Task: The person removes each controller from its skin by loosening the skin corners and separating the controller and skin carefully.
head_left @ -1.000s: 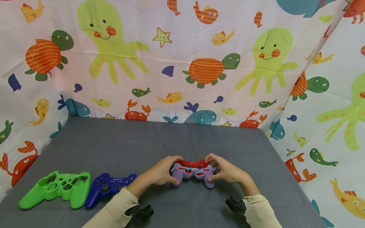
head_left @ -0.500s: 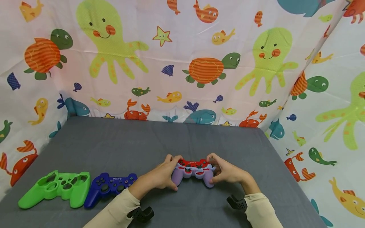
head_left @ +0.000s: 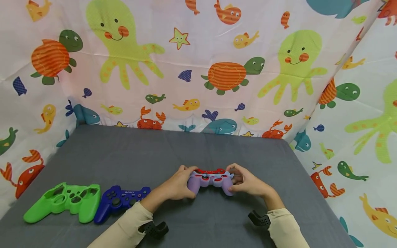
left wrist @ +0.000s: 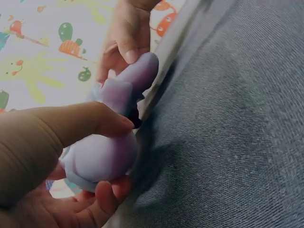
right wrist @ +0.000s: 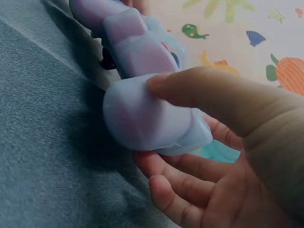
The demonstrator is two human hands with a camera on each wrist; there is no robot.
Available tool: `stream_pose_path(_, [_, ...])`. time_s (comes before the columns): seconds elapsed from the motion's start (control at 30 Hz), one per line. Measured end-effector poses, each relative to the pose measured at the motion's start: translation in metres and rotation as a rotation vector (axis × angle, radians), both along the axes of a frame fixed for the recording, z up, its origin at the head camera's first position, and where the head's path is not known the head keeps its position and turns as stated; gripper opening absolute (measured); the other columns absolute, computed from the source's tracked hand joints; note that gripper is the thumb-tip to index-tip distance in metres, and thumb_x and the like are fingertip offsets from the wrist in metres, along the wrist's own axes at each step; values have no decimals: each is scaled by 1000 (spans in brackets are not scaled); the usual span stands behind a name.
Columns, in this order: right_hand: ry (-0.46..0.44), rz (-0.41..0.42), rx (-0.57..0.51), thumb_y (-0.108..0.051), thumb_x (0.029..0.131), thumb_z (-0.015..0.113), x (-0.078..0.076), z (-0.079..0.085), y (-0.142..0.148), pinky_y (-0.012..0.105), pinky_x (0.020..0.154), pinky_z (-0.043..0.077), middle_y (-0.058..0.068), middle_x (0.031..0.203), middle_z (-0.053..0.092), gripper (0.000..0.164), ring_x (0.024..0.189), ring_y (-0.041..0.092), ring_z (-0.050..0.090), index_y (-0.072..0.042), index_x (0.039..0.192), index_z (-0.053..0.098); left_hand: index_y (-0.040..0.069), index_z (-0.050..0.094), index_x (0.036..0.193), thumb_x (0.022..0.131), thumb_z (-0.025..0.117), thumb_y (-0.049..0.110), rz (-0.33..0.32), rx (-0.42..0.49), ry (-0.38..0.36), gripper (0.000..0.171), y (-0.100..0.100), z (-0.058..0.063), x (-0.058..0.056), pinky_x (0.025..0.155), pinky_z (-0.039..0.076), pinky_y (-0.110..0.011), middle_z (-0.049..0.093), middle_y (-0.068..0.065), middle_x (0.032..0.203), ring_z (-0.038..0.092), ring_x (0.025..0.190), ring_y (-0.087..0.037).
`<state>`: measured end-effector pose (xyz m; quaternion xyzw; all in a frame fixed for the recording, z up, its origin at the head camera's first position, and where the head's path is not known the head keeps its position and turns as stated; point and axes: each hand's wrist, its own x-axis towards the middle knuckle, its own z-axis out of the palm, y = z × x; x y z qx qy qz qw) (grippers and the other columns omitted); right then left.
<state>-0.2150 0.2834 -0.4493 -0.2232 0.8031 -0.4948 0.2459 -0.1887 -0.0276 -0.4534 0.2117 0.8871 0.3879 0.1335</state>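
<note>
A red game controller (head_left: 211,171) sits partly inside a pale lilac silicone cover (head_left: 194,183), its red top edge showing in the head view. My left hand (head_left: 179,184) grips the left handle, thumb on the near side and fingers round the far side. On the other handle my right hand (head_left: 248,181) has its thumb and curled fingers. Close up, the left wrist view shows the thumb pressing the covered handle (left wrist: 102,159). In the right wrist view the thumb lies on the cover (right wrist: 147,114), with fingers beneath. Both wrist views show it above the cloth.
To the left, a green silicone controller cover (head_left: 66,201) lies on the grey cloth-covered table (head_left: 173,148). Beside it, a blue controller (head_left: 118,199) is partly hidden behind my left forearm. A printed sea-animal curtain (head_left: 198,44) stands along the back and sides.
The red controller and its lilac cover have tilted, so less of the red face shows now. Both hands have stayed at the handles, with the left thumb shifting slightly.
</note>
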Motion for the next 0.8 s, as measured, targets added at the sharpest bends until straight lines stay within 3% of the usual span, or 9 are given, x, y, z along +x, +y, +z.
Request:
stream_pose_path(0.17, [7,16,-23,-9,85,80,-2,0,4,28,71,56,18,128,54,70,87,15,67,-5,142,40,8,46,150,74,86,16,32,95,-19,86,-2,0,-5,72,49,-31,50,-18,127,53,91,-19])
stream_pose_path(0.33, [28,51,-48,-6,84,81,-4,0,4,28,71,55,18,128,53,79,90,17,66,-6,149,37,7,48,147,76,86,13,88,187,-79,80,-4,-2,-9,68,51,-26,48,-21,132,60,84,-14])
stream_pose_path(0.6, [59,-26,-40,-8,86,79,-4,0,1,26,79,55,22,138,51,77,103,21,64,-5,151,39,8,46,145,76,87,8,168,332,-200,80,-3,-2,-12,72,55,-32,49,-18,145,67,92,-21])
stream_pose_path(0.8, [70,-75,-22,-11,88,78,-4,-2,-1,25,80,54,25,135,56,75,103,19,63,-1,152,39,4,48,141,75,89,8,251,405,-236,78,0,-4,-11,78,55,-32,52,-19,139,68,91,-19])
